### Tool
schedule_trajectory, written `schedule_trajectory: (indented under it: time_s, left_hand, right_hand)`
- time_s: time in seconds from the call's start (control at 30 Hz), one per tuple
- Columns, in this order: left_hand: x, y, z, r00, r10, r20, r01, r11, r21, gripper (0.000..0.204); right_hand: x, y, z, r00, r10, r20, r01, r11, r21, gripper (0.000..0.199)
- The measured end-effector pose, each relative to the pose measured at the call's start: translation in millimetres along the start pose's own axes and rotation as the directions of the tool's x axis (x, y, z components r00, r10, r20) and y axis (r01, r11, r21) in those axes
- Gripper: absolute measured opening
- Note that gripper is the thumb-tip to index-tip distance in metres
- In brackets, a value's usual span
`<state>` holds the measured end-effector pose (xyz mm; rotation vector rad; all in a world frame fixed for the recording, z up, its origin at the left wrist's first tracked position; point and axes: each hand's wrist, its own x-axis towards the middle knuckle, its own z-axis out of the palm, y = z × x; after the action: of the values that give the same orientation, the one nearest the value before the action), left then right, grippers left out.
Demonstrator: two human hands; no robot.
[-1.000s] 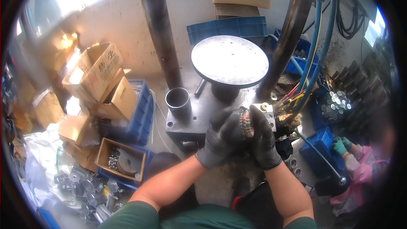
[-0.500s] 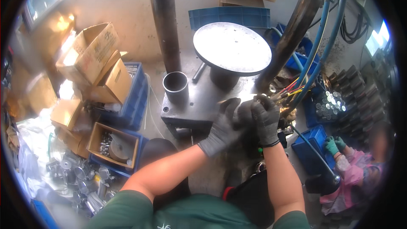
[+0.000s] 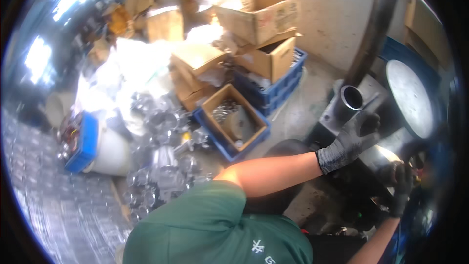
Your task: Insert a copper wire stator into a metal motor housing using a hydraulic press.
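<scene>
Left hand [image 3: 348, 143] now parted from right hand [image 3: 402, 181] at 4 o'clock; joint grip ended. Left fingers apart, nothing seen held; tube [image 3: 345, 109] at 12 o'clock, on surface [image 3: 333, 122]. Right fingers blurred, cannot tell.

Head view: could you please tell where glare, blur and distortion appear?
Head view: glare bleaches the pale heap; same view: the right hand looks blurred and dim; same view: the round plate looks oval, perhaps partly lens distortion.
</scene>
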<state>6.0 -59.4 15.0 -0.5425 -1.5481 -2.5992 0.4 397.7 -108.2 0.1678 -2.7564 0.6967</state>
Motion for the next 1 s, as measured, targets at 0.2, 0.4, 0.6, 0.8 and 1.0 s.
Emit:
schedule_trajectory:
  time_s: [0.2, 0.4, 0.6, 0.8, 1.0]
  left_hand:
    - [-82.2, 37.9, -157.6, 0.922, 0.079, -0.378, -0.02, 0.987, 0.157, 0.037]
    - [-282.0, -22.8, -338.9, 0.578, 0.034, -0.815, 0.64, 0.601, 0.479, 0.039]
    - [-351.1, -34.5, -437.0, -0.005, 0.208, -0.978, 0.893, 0.44, 0.089, 0.063]
    - [-391.7, -39.3, -543.2, 0.123, 0.081, -0.989, 0.976, 0.171, 0.136, 0.088]
    - [-420.5, 2.5, -586.6, 0.163, 0.329, -0.93, 0.978, 0.074, 0.197, 0.068]
  right_hand:
    - [11.8, -2.0, -6.6, 0.988, -0.087, 0.127, 0.074, 0.992, 0.103, 0.052]
    - [10.5, -36.6, -12.5, 0.991, -0.018, 0.133, -0.019, 0.962, 0.273, 0.052]
    - [0.9, -10.4, -19.9, 0.99, 0.078, 0.119, -0.103, 0.971, 0.217, 0.058]
    - [1.0, 13.2, -4.8, 0.881, -0.43, 0.196, 0.469, 0.75, -0.467, 0.079]
    - [8.2, -50.4, 8.0, 0.827, -0.552, 0.107, 0.55, 0.754, -0.359, 0.067]
